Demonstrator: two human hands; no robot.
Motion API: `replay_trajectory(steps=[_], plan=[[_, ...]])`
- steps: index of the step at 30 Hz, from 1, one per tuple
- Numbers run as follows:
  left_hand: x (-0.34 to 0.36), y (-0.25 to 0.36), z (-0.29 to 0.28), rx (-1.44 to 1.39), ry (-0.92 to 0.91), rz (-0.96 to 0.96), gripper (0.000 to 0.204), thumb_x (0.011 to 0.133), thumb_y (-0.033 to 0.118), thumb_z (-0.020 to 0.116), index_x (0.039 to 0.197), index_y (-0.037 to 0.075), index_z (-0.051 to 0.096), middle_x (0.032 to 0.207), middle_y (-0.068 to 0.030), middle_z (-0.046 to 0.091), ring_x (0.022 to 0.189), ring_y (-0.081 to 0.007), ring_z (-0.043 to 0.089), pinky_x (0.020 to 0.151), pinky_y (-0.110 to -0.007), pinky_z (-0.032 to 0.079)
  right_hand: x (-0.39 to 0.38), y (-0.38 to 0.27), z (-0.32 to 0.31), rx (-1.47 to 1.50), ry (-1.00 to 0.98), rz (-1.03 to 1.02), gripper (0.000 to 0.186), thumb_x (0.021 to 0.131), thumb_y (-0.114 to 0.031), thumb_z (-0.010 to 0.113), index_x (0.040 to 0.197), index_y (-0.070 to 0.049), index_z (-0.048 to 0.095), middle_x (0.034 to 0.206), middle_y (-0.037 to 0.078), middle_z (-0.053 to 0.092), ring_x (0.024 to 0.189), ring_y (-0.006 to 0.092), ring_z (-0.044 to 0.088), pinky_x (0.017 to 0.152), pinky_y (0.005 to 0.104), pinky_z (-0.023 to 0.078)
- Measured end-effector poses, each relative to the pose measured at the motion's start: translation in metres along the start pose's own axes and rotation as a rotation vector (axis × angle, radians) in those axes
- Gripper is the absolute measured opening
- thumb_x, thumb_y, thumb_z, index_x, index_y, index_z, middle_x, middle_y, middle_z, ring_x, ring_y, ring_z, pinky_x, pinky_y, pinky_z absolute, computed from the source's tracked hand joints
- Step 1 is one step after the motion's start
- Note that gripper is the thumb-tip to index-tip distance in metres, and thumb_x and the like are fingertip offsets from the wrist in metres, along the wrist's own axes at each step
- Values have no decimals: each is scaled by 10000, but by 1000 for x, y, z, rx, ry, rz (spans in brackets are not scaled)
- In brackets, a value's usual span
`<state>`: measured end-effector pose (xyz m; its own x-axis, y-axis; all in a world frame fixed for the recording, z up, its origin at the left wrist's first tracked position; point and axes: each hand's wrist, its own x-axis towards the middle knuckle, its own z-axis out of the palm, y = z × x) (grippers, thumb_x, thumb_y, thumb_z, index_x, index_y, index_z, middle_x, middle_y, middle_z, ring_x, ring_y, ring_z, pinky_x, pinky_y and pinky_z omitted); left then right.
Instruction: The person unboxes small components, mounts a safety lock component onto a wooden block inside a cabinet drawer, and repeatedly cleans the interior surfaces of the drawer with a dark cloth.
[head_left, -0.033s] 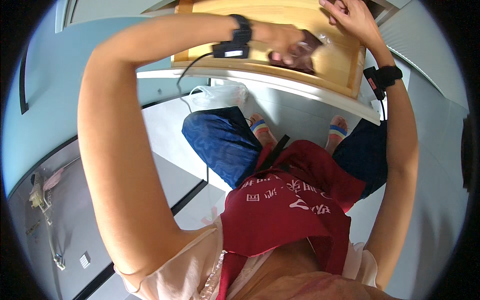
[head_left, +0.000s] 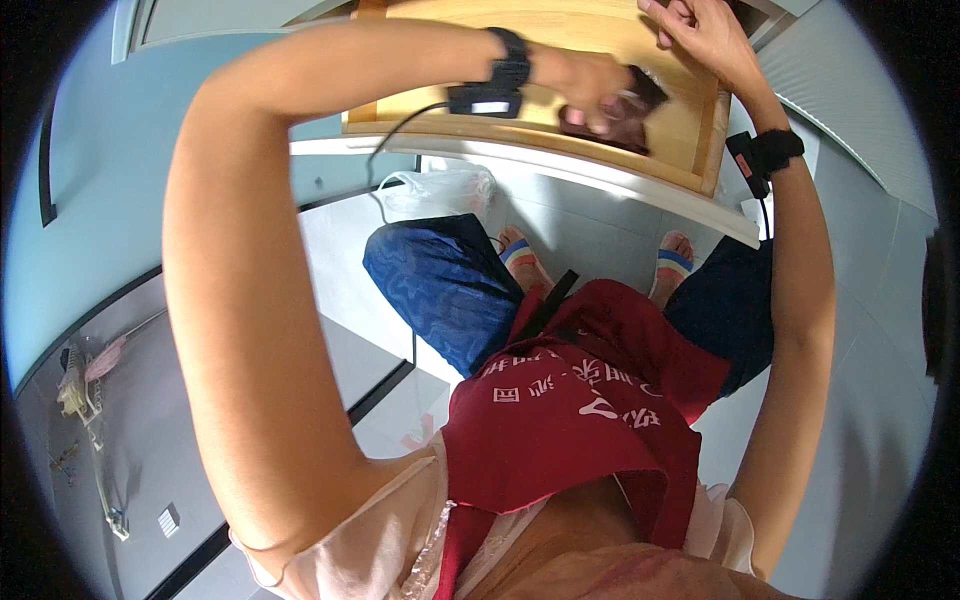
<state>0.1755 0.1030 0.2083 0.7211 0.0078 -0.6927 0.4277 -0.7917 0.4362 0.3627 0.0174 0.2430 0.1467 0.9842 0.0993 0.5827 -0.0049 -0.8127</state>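
Note:
A wooden drawer with a pale front panel stands pulled out at the top of the view. Inside it, my left hand is closed on a crumpled dark maroon cloth, pressed against the drawer bottom near its front wall. Motion smears those fingers a little. Over the drawer's right side hangs my right hand, one digit stretched out to the left and the others loosely curled. Nothing shows in it. Each wrist wears a black strap with a small cabled box.
Below the drawer front, a clear plastic bag lies on the floor near my sandalled feet. A light-blue panel rises on the left, with a glass-edged area and a hose-like fitting below. A pale ribbed surface is at right.
My left hand and the maroon cloth have slid a short way to the right across the drawer bottom. The right hand stays in place.

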Motion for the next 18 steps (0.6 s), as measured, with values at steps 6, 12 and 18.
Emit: replay_trajectory(steps=[6, 12, 18], plan=[[66, 54, 5, 371, 355, 284, 671, 760, 283, 864, 1215, -80, 529, 891, -207, 721, 975, -379, 695, 841, -415, 541, 7, 21, -22, 3, -262, 188, 367, 979, -375, 652, 906, -24, 727, 646, 6, 677, 602, 87, 619, 589, 251, 475], [19, 35, 2, 60, -123, 98, 806, 847, 189, 790, 1512, 77, 348, 1063, -178, 726, 733, -262, 727, 675, -386, 570, 10, 19, 0, 364, -115, 296, 432, 990, -385, 657, 834, 16, 702, 696, 71, 693, 643, 134, 661, 617, 271, 539], [44, 28, 6, -150, 347, 155, 425, 947, 89, 641, 1338, 82, 475, 876, -188, 712, 592, -216, 703, 613, -348, 604, 15, 20, 9, 376, 164, 195, 465, 994, -324, 564, 763, 59, 688, 705, 102, 693, 683, 194, 695, 707, 326, 589]])
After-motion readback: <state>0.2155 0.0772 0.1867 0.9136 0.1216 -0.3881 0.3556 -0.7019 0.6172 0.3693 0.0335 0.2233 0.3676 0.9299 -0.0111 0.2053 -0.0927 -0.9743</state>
